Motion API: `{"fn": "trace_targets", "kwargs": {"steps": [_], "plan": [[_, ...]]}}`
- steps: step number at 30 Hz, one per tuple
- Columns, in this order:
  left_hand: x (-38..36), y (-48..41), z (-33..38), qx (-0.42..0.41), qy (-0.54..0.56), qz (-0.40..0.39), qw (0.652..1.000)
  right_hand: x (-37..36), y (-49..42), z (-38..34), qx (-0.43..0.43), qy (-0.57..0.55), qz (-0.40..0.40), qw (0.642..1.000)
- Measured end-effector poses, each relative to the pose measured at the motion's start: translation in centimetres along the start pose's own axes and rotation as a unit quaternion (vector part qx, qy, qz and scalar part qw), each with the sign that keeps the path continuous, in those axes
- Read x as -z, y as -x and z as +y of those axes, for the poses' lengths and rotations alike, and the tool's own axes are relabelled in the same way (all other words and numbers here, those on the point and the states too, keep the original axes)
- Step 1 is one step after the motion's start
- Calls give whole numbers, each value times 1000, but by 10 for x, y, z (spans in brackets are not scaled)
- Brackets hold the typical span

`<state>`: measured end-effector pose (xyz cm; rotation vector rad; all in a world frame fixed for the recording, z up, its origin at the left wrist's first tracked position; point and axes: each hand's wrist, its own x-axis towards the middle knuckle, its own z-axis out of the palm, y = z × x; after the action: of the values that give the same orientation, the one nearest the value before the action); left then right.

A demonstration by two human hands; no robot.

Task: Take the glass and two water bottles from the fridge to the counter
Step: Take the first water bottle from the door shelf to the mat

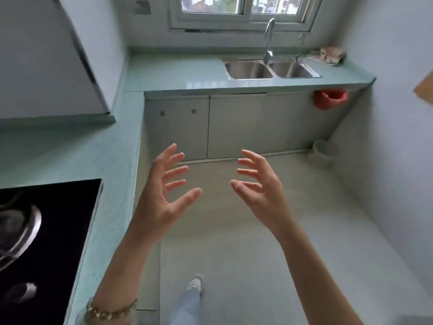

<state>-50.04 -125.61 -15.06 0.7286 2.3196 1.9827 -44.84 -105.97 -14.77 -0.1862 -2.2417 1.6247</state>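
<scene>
My left hand [164, 195] and my right hand [260, 191] are raised in front of me over the floor, palms facing each other, fingers spread and curled. Neither holds anything. A pale green counter [173, 76] runs along the far wall and down the left side. No glass, water bottle or fridge is in view.
A double steel sink [269, 70] with a tap [269, 36] sits in the far counter under a window. A crumpled cloth [331, 55] lies at the right end. A black cooktop [46, 242] is on the left. A red bag [330, 99] hangs below the counter; a white bucket [323, 152] stands on the floor.
</scene>
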Motion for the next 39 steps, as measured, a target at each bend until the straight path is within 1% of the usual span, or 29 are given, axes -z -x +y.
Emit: {"fn": "trace_targets", "kwargs": {"steps": [6,9,12,14,18,21,27,33,35,39], "plan": [[-46,-111,-19,-50,12,-138,989,41,-50,16,-35,37,135,990],[-71,-156,-24,-72,33,-222,972,55,-65,19,-58,48,200,977],[-107,-194,-25,-86,60,-303,947,76,-68,25,-77,55,274,957],[-131,-208,-23,-94,77,-339,933,90,-65,26,-88,55,307,946],[-197,-229,-19,-122,111,-426,890,130,-51,32,-110,66,402,907],[-255,-238,-13,-140,134,-480,855,163,-35,40,-114,81,480,866],[-385,-247,7,-164,187,-547,799,247,6,58,-105,109,608,780],[-504,-244,53,-188,225,-591,751,335,28,68,-99,141,679,714],[-535,-239,72,-193,245,-601,736,357,37,69,-103,161,694,694],[-587,-217,98,-197,274,-637,693,383,62,63,-124,189,728,647]]}}
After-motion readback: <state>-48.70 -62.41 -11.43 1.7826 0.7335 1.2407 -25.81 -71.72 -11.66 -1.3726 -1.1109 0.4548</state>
